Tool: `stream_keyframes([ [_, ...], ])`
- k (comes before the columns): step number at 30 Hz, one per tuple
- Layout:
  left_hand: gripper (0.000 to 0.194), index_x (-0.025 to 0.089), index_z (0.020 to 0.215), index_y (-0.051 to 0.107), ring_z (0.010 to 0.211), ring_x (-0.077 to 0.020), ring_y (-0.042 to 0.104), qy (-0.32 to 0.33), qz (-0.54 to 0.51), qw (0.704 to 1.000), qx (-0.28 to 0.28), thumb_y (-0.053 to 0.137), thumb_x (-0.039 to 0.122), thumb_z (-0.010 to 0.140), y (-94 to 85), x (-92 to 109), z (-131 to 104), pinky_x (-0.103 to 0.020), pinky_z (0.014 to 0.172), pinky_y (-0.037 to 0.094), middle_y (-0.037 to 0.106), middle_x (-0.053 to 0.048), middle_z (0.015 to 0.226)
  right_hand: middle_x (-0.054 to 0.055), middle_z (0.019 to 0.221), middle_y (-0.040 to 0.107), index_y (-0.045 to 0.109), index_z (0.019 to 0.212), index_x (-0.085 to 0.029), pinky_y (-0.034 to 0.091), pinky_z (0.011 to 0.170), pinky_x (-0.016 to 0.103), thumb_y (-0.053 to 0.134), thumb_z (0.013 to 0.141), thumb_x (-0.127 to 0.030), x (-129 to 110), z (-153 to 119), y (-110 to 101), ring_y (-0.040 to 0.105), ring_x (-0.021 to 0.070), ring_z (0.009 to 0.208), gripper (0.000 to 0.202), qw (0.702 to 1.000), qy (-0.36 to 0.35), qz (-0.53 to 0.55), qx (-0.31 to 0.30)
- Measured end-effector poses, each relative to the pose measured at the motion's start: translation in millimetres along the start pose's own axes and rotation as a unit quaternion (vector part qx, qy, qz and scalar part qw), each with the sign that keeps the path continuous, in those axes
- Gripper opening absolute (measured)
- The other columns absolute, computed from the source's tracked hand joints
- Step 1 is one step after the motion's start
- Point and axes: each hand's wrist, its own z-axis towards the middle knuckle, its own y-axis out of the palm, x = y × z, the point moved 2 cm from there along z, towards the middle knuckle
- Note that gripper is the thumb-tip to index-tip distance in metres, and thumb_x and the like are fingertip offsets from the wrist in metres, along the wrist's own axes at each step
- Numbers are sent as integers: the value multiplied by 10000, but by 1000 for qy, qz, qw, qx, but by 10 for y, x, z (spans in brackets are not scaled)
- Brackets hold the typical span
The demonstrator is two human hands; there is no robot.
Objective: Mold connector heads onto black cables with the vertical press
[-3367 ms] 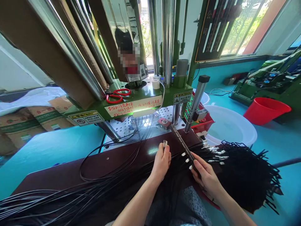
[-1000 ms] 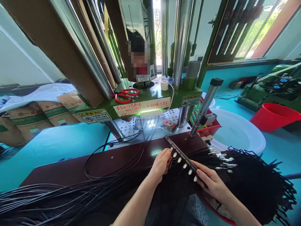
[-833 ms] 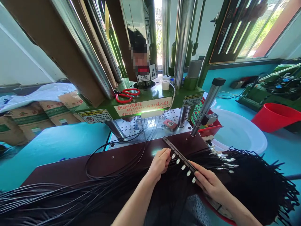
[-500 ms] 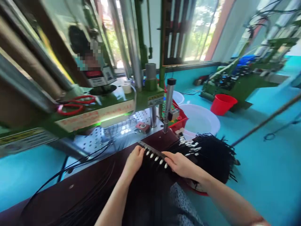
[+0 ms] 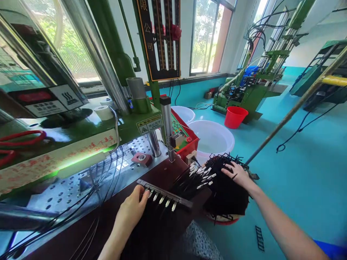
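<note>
My left hand [image 5: 133,206] is closed on the left end of a dark metal bar [image 5: 165,193]. Several silver-tipped connectors hang along the bar's lower edge, over the brown table edge [image 5: 159,172]. My right hand [image 5: 237,174] lies on a pile of black strips [image 5: 226,195] heaped in a red-rimmed container at the table's right end, its fingers spread. Between the bar and the pile lies a bundle of black cables with white and silver ends [image 5: 202,175].
A green press [image 5: 130,124] with a perforated metal bed rises at the left, red scissors [image 5: 23,139] on its ledge. Beyond the table are a red control box [image 5: 193,142], white basins [image 5: 213,137] and a red bucket [image 5: 235,117]. A slanted pole [image 5: 292,110] stands at right.
My right hand has let go of the bar and moved right onto the black pile. My left hand still holds the bar. The view has turned to the right.
</note>
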Motion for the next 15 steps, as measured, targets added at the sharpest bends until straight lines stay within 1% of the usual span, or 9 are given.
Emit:
stream_keyframes([
  [1, 240, 236, 801, 462, 840, -256, 611, -2, -4, 1000, -3, 317, 427, 806, 6, -2, 7, -323, 695, 396, 655, -44, 822, 46, 1386, 321, 467, 1234, -388, 292, 907, 581, 332, 770, -684, -30, -12, 132, 260, 367, 1243, 567, 1000, -1, -8, 10],
  [3, 256, 240, 823, 472, 863, -259, 608, -7, -14, 1000, -5, 313, 440, 807, 16, -30, 7, -331, 715, 400, 658, -44, 855, 44, 1404, 281, 440, 1251, -402, 246, 918, 603, 358, 759, -686, -133, -43, 333, 199, 380, 1262, 574, 997, 2, -39, 63],
  [5, 285, 242, 853, 484, 851, -250, 611, -11, -34, 999, -11, 316, 466, 801, 25, -86, -7, -324, 718, 407, 660, -40, 859, 55, 1407, 266, 441, 1253, -395, 235, 917, 604, 358, 777, -663, -205, -40, 463, 180, 381, 1265, 553, 992, 10, -64, 104],
  [6, 302, 242, 866, 491, 840, -243, 613, -11, -46, 999, -16, 323, 483, 795, 30, -121, -18, -317, 715, 412, 662, -39, 854, 57, 1410, 257, 442, 1251, -396, 245, 909, 602, 351, 784, -656, -208, -19, 508, 182, 381, 1263, 542, 992, 14, -67, 108],
  [8, 339, 241, 902, 499, 830, -234, 615, -4, -67, 997, -24, 342, 514, 779, 38, -183, -41, -301, 704, 421, 665, -38, 844, 52, 1420, 232, 425, 1256, -413, 268, 891, 597, 335, 789, -659, -140, 52, 570, 179, 380, 1265, 536, 994, 25, -58, 89],
  [10, 367, 241, 933, 500, 826, -231, 617, 1, -75, 997, -30, 352, 533, 768, 47, -216, -62, -293, 698, 427, 668, -35, 828, 44, 1435, 194, 377, 1279, -432, 280, 884, 593, 315, 792, -663, -16, 129, 613, 160, 375, 1274, 543, 997, 45, -35, 49],
  [13, 353, 240, 959, 490, 810, -238, 623, -10, -50, 998, -25, 329, 504, 788, 60, -187, -88, -305, 707, 426, 671, -40, 823, 39, 1452, 144, 317, 1306, -441, 280, 886, 591, 289, 802, -657, 126, 203, 653, 122, 372, 1287, 549, 997, 70, -5, -3],
  [15, 318, 233, 964, 481, 822, -250, 624, -12, -17, 1000, -10, 299, 447, 813, 59, -131, -102, -319, 716, 421, 670, -55, 838, 46, 1455, 132, 306, 1313, -433, 277, 885, 597, 275, 804, -660, 131, 227, 646, 108, 376, 1290, 558, 997, 71, 1, -19],
])
